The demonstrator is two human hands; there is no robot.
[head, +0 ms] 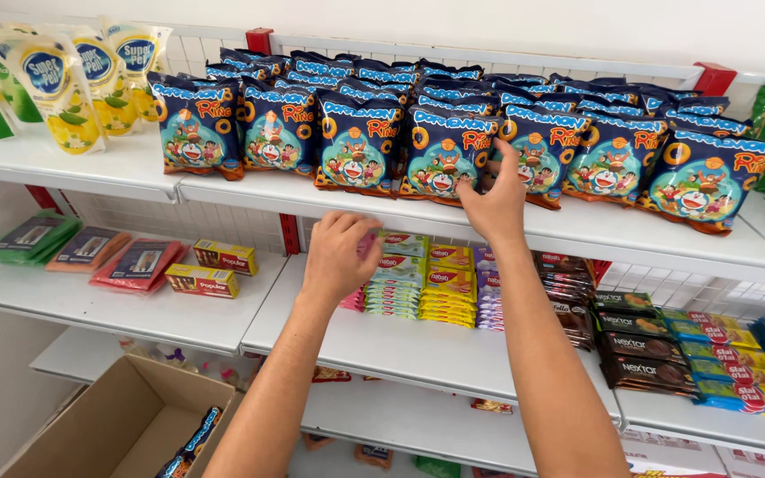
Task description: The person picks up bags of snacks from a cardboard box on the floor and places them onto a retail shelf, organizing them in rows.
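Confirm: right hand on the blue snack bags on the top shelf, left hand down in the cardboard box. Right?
Not quite. In the head view the right hand is on the blue snack bags on the top shelf, but the left hand is at the wafer packs on the middle shelf, not in the cardboard box.

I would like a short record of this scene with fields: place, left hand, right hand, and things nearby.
place: white shop shelves with packaged snacks
left hand: left hand reaches to the pink wafer packs on the middle shelf; grip cannot be told
right hand: right hand touches the blue snack bags on the top shelf
nearby: yellow wafer packs; cardboard box below, left
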